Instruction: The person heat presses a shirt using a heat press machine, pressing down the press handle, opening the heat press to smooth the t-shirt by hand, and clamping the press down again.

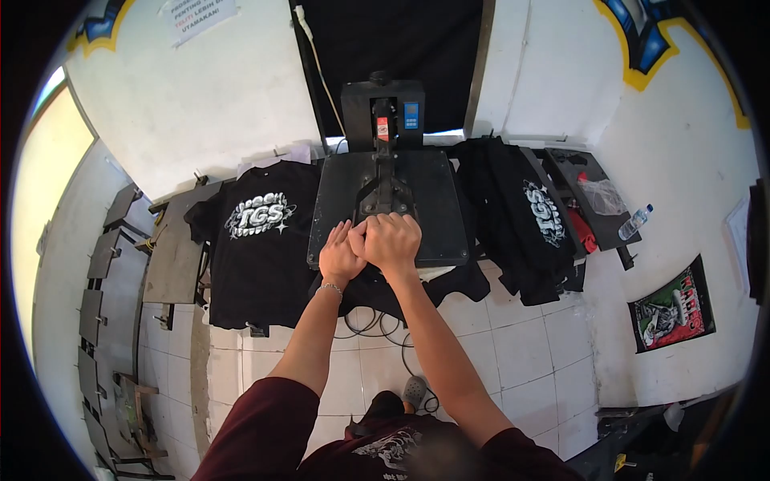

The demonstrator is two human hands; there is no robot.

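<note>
A heat press [329, 184] stands in front of me, its flat black upper plate lowered. My right hand [391, 240] is closed in a fist around the press handle, which the fingers hide. Beside it, touching it, my left hand [341, 255] rests palm down at the handle with its fingers stretched forward. Black fabric [377, 295] sticks out from under the front of the plate. On the left lies a black T-shirt [261, 264] with a white print, and on the right hangs another black printed shirt [509, 240].
A blue control box [411, 115] sits on the press. At right, a water bottle [636, 222] and a plastic bag [601, 196] lie on a dark board. Black cables [385, 327] run down to the tiled floor [513, 353]. Several boards [104, 255] line the left wall.
</note>
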